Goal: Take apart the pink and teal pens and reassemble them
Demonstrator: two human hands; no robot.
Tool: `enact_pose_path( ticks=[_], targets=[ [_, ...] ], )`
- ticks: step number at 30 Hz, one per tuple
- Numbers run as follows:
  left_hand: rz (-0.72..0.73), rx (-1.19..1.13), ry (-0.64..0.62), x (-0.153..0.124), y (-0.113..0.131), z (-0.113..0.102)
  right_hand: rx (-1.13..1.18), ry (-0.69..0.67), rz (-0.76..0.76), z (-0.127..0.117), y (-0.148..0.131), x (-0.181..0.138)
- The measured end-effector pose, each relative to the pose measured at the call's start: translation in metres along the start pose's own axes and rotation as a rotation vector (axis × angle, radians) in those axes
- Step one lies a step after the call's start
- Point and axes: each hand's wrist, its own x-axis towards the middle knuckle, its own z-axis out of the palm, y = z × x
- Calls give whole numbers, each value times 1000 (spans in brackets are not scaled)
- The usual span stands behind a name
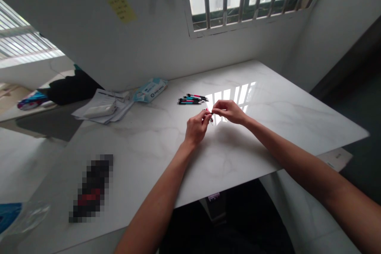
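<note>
Toward the near left of the marble-patterned table (154,162) lies a dark and red object (91,188), blurred into blocks. Farther in, the left hand (196,130) and right hand (231,112) meet over the tabletop, fingertips of each drawn together in a pinch on a small dark pen part (211,113), mostly hidden by them. Just beyond lies a cluster of pens (192,100); left of it, a wipes packet (151,90) rests near the wall, below a yellow note (122,8).

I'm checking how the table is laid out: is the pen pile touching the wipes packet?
Apart: the head view shows a strip of bare tabletop between the pen pile and the wipes packet.
</note>
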Motion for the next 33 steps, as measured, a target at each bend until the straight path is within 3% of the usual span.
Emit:
enact_pose_path(
  ticks=[10,15,17,19,22,26,33],
  targets=[
    [-84,-496,-45,3,-1,4,328,75,-2,3,3,1],
    [-197,-801,-207,7,-5,4,390,113,-50,-3,6,4],
    [-227,-856,-205,9,-8,3,396,180,-62,-10,9,6],
    [-249,-879,-152,11,-11,3,321,262,-63,-20,16,9],
    [-280,-894,-62,13,-14,1,1,355,-33,-37,33,9],
    [-258,-868,17,16,-19,0,-374,365,100,-54,56,5],
    [-136,-605,175,17,-33,3,-534,350,228,-55,73,7]
  ],
)
